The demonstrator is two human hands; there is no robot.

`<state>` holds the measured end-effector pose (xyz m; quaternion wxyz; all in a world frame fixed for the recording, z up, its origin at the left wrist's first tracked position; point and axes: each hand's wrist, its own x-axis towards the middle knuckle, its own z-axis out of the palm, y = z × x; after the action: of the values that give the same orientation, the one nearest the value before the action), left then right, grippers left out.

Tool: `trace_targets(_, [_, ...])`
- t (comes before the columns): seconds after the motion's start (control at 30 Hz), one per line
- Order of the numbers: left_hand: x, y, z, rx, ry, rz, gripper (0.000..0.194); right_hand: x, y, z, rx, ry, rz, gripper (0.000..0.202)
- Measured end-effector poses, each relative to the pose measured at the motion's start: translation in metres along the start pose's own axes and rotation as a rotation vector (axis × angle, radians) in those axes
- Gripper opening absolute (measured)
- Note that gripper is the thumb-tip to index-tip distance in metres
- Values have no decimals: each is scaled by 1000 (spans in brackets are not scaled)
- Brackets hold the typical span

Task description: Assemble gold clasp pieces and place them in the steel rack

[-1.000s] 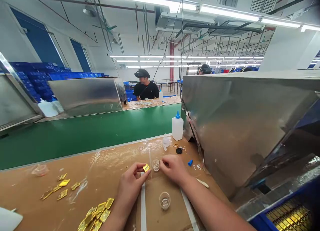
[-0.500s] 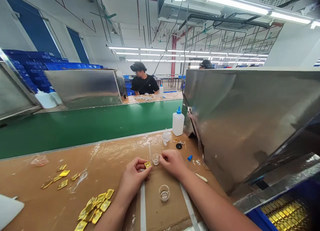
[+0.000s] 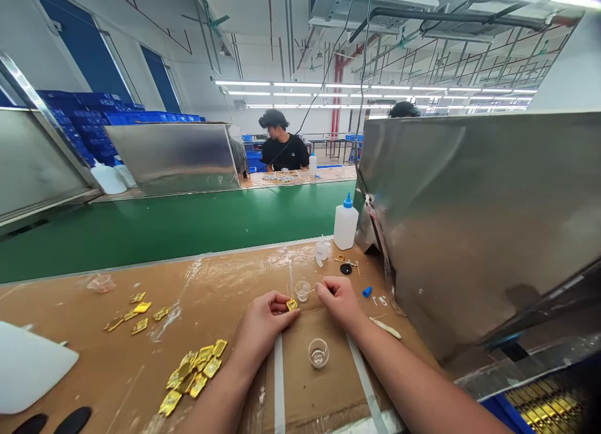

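Note:
Between the thumb and fingers of my left hand (image 3: pixel 263 324) is a small gold square piece (image 3: pixel 292 304), held above the cardboard-covered table. My right hand (image 3: pixel 340 302) pinches a thin pale stick (image 3: pixel 308 291), whose tip reaches over a small clear cup (image 3: pixel 303 295) right of the gold piece. Nearer to me, between my forearms, a second clear cup (image 3: pixel 318 357) stands upright with what looks like a little clear liquid in it. To the left of my left forearm lies a pile of similar gold pieces (image 3: pixel 201 362).
More gold pieces (image 3: pixel 139 309) lie scattered at left. A white bottle with a blue tip (image 3: pixel 346 226) stands at the back, near a blue cap (image 3: pixel 367 291). A metal panel (image 3: pixel 451 233) rises at right above a blue crate (image 3: pixel 504 415). Across the green belt (image 3: pixel 211 218) sits a person (image 3: pixel 284 149).
My view has turned slightly, shifting things right. The thin stick in my right hand now shows over the clear cup. My left hand still holds the gold piece.

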<state>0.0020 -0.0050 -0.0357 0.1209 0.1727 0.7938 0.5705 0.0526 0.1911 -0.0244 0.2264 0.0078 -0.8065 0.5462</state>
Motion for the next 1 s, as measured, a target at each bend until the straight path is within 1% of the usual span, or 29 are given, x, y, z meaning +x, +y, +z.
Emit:
trace_targets(0.1, [-1, 1, 0, 31, -6, -1, 37, -1, -1, 2, 8, -68, 22, 38])
trace_targets(0.27, [-2, -1, -2, 20, -23, -7, 38, -1, 0, 3, -8, -124, 62, 38])
trace_targets(0.5, [0, -2, 0, -4, -47, -16, 38, 0, 0, 6, -43, -181, 70, 40])
trace_targets(0.67, [1, 0, 1, -2, -47, -9, 38, 1, 6, 8, -42, -181, 50, 39])
trace_targets(0.83, [0, 0, 1, -11, -61, -10, 38, 0, 7, 9, -56, -195, 53, 38])
trace_targets(1.0, [-1, 0, 1, 3, -50, -21, 38, 1, 5, 7, -54, -153, 56, 37])
